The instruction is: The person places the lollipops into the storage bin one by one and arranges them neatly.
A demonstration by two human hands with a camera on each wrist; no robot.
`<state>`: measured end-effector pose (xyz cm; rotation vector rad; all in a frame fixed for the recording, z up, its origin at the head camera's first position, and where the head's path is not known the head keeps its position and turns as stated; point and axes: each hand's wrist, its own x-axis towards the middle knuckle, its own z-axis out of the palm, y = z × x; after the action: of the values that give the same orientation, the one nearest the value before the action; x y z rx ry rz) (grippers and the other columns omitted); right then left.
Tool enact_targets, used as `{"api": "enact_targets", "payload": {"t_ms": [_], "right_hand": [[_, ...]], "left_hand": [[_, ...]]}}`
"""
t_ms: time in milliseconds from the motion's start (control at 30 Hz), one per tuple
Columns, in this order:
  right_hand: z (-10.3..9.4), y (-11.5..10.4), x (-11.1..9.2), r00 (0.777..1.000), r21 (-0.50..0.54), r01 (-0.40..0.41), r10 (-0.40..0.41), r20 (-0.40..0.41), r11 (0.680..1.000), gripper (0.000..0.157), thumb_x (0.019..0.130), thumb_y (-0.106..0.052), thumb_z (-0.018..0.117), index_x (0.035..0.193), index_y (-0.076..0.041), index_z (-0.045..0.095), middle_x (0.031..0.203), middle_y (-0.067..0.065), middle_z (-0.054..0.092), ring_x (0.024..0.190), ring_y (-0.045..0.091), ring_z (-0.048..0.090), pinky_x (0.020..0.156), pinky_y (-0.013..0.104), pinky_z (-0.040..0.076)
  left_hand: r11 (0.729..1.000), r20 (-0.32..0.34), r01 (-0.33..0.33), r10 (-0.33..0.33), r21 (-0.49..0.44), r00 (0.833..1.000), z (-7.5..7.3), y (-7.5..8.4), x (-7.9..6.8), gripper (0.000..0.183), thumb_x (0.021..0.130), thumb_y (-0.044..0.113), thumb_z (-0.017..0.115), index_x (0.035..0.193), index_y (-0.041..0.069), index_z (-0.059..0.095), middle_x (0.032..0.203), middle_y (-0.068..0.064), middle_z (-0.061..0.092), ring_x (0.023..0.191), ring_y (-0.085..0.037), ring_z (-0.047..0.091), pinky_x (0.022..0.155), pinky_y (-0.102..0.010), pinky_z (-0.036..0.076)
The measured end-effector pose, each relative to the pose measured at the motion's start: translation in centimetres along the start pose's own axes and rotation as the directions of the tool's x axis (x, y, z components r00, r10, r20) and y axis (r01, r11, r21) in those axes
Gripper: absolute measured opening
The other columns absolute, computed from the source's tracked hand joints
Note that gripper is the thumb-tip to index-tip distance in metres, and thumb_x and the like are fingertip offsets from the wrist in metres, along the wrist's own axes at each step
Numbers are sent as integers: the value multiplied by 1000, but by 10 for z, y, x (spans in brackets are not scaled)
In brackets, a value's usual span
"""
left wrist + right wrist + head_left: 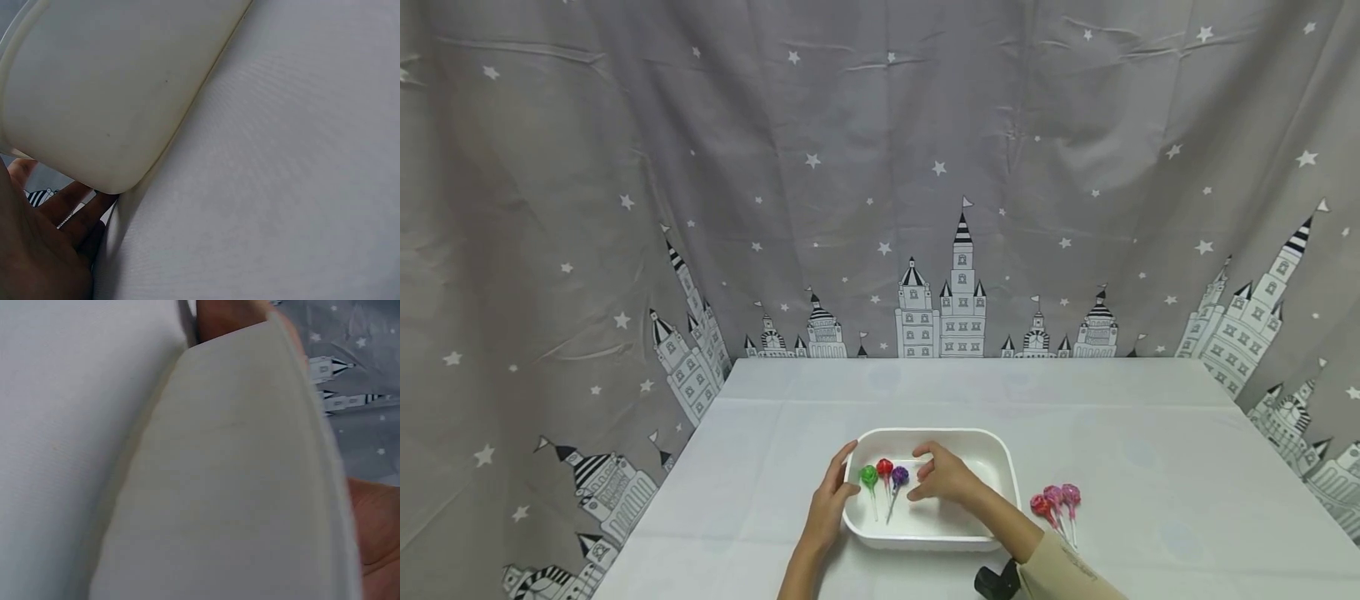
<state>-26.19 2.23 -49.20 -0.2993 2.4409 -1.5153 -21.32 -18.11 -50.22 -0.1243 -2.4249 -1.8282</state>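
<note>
A white plastic tray [940,543] sits on the table, with a green lollipop [868,477], a red lollipop [884,467] and a purple lollipop [900,476] in its left part. My left hand [831,508] holds the tray's left side, thumb over the rim and fingers along the outer wall; the left wrist view shows those fingers at the tray's corner [106,169]. Over the middle of the tray, my right hand [946,478] has thumb and fingers spread apart, nothing between them, just right of the purple lollipop. The tray's outer wall [225,456] fills much of the right wrist view.
Right of the tray lie a red lollipop [1041,505] and two pink lollipops [1071,495], close together on the white-covered table [1150,458]. A black wrist device [995,582] shows beside my right sleeve. A grey curtain [850,108] with castles and stars hangs behind.
</note>
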Motion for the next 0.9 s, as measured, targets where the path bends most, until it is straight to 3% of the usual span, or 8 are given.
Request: {"api": "enact_targets", "payload": {"t_ms": [200,567,700,900], "right_hand": [[-21,-10,-15,999,89,38,-41,32,995,71,65,-4,80,126,2,43,96,13,57,80,19,59,70,33,49],[-76,-11,-42,991,64,124,-127,49,990,59,72,-15,77,124,-1,51,106,15,56,95,29,58,76,35,50],[-98,-5,-55,985,81,165,-168,27,983,55,74,-16,75,122,-2,52,108,17,57,98,31,57,78,34,51],[-125,6,-73,988,135,148,-141,-59,980,53,78,-19,72,125,-3,51,112,20,56,100,28,58,78,31,52]], "left_hand": [[1000,-4,8,-8,-3,1000,0,1,0,62,81,3,47,141,13,38,139,-26,37,127,-44,34,98,-60,28],[1000,2,2,-2,-12,1000,0,1,0,62,81,2,47,141,13,38,137,-28,38,126,-45,34,98,-59,30],[1000,4,4,-4,-13,1000,0,0,0,62,81,2,47,141,13,37,137,-28,37,126,-45,34,98,-59,30],[1000,2,13,-13,-10,1000,0,-1,0,62,81,4,47,141,14,37,135,-29,40,124,-45,37,96,-59,32]]}}
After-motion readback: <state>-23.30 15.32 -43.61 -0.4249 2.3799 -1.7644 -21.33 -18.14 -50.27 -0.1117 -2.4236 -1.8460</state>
